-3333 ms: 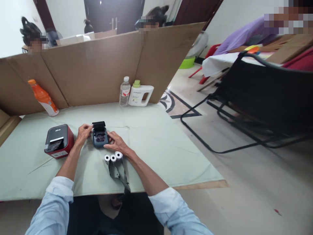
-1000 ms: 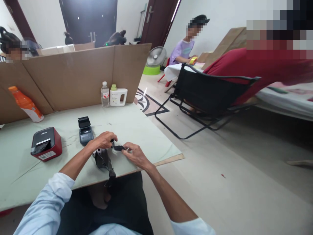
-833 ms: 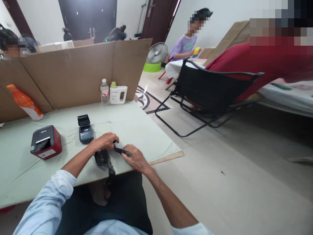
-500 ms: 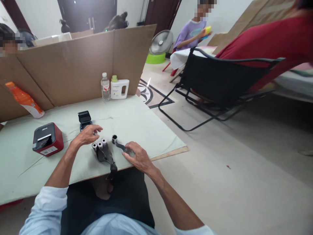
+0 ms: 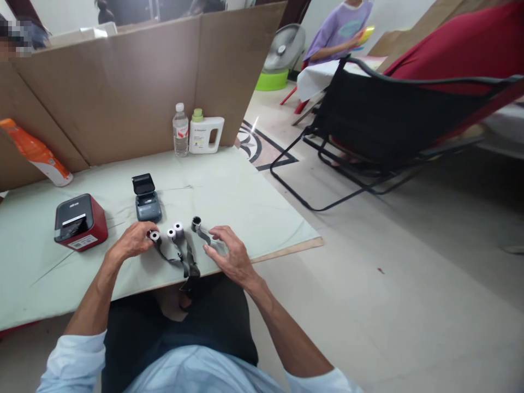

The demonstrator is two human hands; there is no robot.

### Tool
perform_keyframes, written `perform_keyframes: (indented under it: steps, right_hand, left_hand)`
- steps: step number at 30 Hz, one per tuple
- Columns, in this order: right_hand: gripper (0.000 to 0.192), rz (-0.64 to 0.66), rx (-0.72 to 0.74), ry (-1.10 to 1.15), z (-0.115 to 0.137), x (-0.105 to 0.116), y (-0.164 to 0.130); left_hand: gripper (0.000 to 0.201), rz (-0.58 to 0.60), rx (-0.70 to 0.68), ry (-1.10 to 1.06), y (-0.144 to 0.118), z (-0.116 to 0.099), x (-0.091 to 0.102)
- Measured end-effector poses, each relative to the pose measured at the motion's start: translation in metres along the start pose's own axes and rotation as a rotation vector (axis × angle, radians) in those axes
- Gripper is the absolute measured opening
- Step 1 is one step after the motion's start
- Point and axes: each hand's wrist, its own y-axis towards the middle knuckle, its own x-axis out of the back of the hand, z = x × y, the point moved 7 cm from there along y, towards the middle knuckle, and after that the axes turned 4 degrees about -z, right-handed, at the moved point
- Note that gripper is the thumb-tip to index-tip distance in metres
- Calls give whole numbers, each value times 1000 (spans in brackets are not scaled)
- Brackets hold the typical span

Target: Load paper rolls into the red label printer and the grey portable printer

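Observation:
My left hand (image 5: 134,240) grips the leftmost small white paper roll (image 5: 154,236), with fingertips on its far side. From this roll a dark strip (image 5: 168,261) trails toward the table's front edge. Two more paper rolls (image 5: 174,230) stand close together just to the right, their strips gathering in a dark bunch at the edge. My right hand (image 5: 232,254) is open, thumb and fingers apart, beside a separate roll with a dark core (image 5: 196,222) and its short curled grey strip (image 5: 203,237). Behind the rolls sits a small label printer (image 5: 148,204) with its lid raised.
A red and black printer (image 5: 82,222) stands on the left of the table (image 5: 229,185). An orange bottle (image 5: 36,153), a water bottle (image 5: 180,131) and a white jug (image 5: 206,134) stand along the cardboard screen (image 5: 135,98). A black folding chair (image 5: 380,109) is at right.
My left hand has come down onto the leftmost roll and shifted it left, away from the other two. My right hand's fingers have spread beside the separate strip. The view has tilted downward.

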Motion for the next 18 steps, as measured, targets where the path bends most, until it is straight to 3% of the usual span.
perform_keyframes:
  steps: [5,9,13,18]
  right_hand:
    - [23,-5,-18,11,-1,0,-2]
    - [22,-52,3,15,5,3,1]
    - [20,-100,58,20,19,5,10]
    - [18,-99,71,51,30,2,20]
  left_hand:
    - [53,12,-19,18,-11,11,11]
    - [51,-54,-110,8,-2,-17,19]
    - [43,-45,-120,68,15,-45,4]
    - [39,-53,-43,128,24,-47,-11]
